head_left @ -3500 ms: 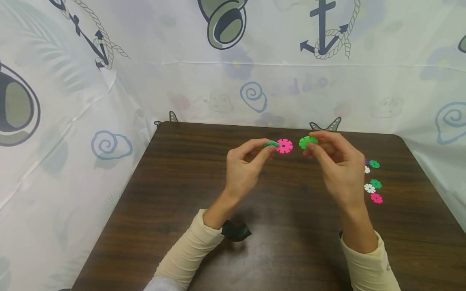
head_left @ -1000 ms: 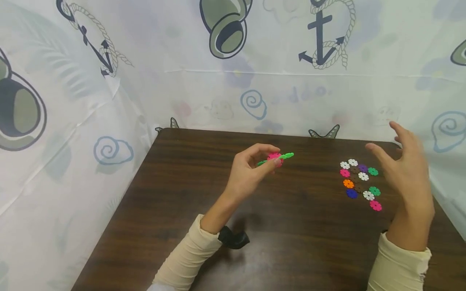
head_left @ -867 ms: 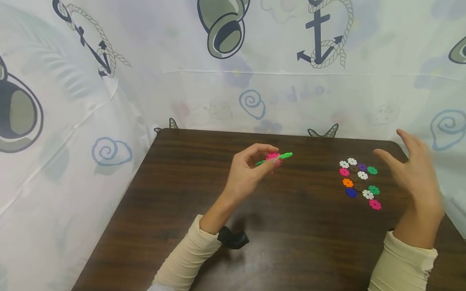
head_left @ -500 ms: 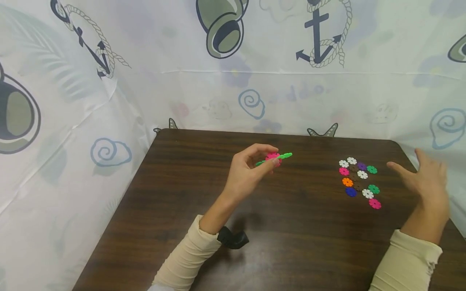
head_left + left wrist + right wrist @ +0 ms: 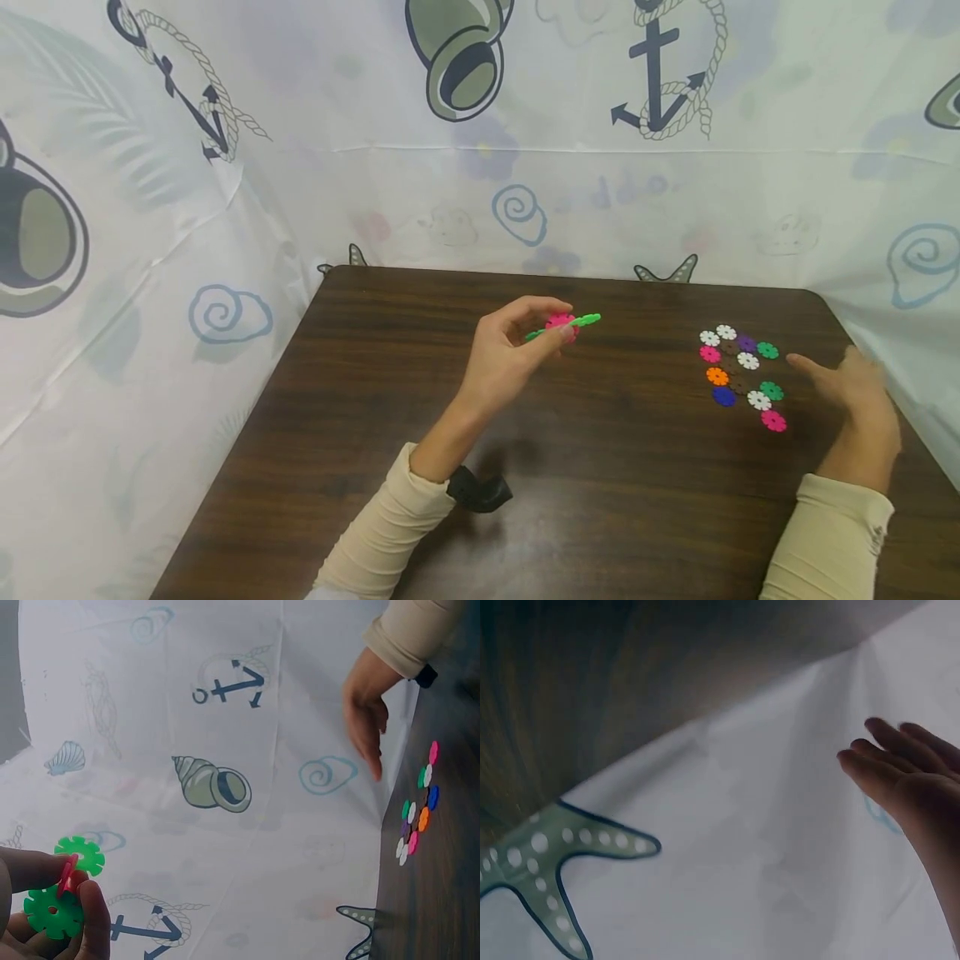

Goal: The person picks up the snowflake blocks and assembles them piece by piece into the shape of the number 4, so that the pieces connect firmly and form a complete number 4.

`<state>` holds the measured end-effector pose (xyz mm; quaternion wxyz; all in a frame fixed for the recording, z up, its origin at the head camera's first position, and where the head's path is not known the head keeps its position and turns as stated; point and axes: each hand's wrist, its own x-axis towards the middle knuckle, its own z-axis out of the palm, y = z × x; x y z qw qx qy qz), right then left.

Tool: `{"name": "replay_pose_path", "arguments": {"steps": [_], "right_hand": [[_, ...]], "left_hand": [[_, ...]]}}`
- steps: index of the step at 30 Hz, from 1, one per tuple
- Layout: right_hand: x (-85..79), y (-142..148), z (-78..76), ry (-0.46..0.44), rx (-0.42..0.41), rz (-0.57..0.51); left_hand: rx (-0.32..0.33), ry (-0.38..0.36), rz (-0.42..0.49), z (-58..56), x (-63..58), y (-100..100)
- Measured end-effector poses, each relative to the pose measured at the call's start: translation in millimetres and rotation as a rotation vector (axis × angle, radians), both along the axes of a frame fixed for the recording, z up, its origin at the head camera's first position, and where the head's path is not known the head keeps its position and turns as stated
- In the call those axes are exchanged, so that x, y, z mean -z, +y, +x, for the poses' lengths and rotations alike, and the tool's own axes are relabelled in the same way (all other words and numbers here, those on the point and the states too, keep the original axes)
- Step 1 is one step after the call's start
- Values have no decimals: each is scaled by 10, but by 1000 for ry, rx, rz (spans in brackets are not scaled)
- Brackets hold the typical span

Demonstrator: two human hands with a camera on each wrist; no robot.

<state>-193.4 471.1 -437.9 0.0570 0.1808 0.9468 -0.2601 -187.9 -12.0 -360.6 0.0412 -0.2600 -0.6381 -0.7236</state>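
Observation:
My left hand [image 5: 498, 367] pinches a small joined cluster of notched interlocking discs above the table. A pink disc [image 5: 559, 323] sits between its fingers, with a bright green disc [image 5: 589, 320] slotted on at the right. The left wrist view shows the cluster closer: the bright green disc [image 5: 88, 855], the red-looking pink piece [image 5: 69, 879] and a second green disc [image 5: 54, 913], partly covered by fingers. My right hand [image 5: 858, 385], slightly blurred and holding nothing, hovers right of the loose discs. In the right wrist view its fingers [image 5: 892, 754] extend fairly straight.
Several loose discs lie on the dark wooden table [image 5: 637, 500] at the right, among them an orange disc [image 5: 717, 377], a blue disc [image 5: 724, 397] and a pink disc [image 5: 773, 421]. A printed white curtain [image 5: 450, 167] hangs behind. A black strap [image 5: 480, 490] shows at my left wrist.
The bright green disc, earlier in my right hand, is now joined to the pink one in my left. My right hand let go, moved right, then came down beside the loose discs.

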Motion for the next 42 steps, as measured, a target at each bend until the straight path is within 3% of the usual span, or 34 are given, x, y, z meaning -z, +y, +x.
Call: {"name": "replay_pose_path", "arguments": {"steps": [6,13,21,27,34,42], "right_hand": [[180,-20,-57,28,29,-116],[315,-77,-234,112,34,-98],[484,-130,-349,19,85,-78],[580,-156,-402,72,132,-36],[639,-193,-440,103,197,-66],[594,-217,-423,109,268,-116]], "left_hand": [[-10,0,2,-17,-1,-17],[-15,9,31,-47,-4,-44],[-14,17,39,-69,-4,-93],[-33,24,54,-79,-6,-121],[-31,-11,113,-95,-17,-118],[-22,-42,165,-108,-17,-118]]}}
